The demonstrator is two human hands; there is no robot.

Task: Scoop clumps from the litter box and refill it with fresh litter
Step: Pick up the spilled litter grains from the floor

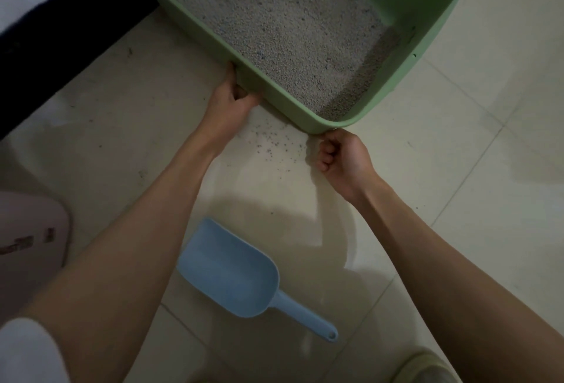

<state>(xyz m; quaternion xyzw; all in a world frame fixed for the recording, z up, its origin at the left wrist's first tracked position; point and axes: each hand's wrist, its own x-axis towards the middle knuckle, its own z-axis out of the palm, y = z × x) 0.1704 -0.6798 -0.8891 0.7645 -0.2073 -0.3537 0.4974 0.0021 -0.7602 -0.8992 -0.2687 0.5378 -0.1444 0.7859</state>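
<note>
A green litter box [433,16] stands on the tiled floor at the top, filled with grey litter [283,34]. My left hand [233,98] grips the box's near-left wall, fingers curled under its rim. My right hand [341,158] is a closed fist just below the box's near corner, its knuckles close to the rim; whether it holds the rim cannot be told. A blue plastic scoop [235,272] lies on the floor between my forearms, handle pointing lower right.
Spilled litter grains [274,141] dot the floor by the box's near corner. A dark furniture edge [45,56] runs along the upper left. A pale bag or container [27,239] sits at the left edge.
</note>
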